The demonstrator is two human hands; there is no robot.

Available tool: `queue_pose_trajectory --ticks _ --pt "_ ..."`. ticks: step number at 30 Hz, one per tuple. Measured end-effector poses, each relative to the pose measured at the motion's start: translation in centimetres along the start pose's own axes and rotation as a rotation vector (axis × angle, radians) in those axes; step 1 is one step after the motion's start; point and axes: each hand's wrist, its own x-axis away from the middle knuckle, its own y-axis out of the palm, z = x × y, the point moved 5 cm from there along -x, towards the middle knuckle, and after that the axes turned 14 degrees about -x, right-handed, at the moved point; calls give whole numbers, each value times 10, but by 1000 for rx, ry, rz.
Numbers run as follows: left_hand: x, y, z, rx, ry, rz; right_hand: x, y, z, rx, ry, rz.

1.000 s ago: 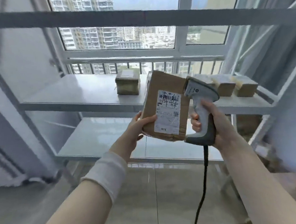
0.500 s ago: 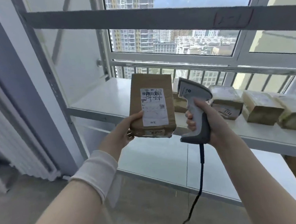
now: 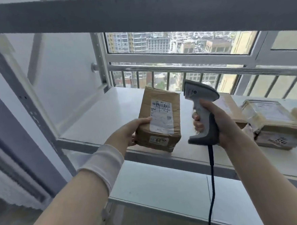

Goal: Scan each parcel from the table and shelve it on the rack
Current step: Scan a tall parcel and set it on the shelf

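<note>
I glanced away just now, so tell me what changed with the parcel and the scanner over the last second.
The left hand has brought the parcel down toward the rack shelf and tipped its top away, so its bottom label now shows. Nothing was let go. The right hand still grips the scanner beside it, and the other parcels sit on the shelf as before.

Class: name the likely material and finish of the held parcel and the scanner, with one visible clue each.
Parcel: probably matte brown cardboard; creased edges, white paper label stuck on. Scanner: apparently moulded plastic, smooth light grey with a darker grey back and slight sheen.
</note>
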Motion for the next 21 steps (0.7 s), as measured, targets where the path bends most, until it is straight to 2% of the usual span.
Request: queue_pose_trajectory --ticks 6,10,15,18,21 --pt "-52 -24 0 -160 -41 -81 -37 16 8 -36 -74 80" --pt "-73 -32 6 -303 42 -64 -54 17 15 -30 -81 131" --pt "-90 -35 11 -357 145 -19 -66 25 23 -26 -66 142" --pt "-91 -38 8 -404 204 111 -69 25 23 -15 -74 153" --pt "-74 -43 5 -308 434 239 -70 23 23 -11 -81 156"
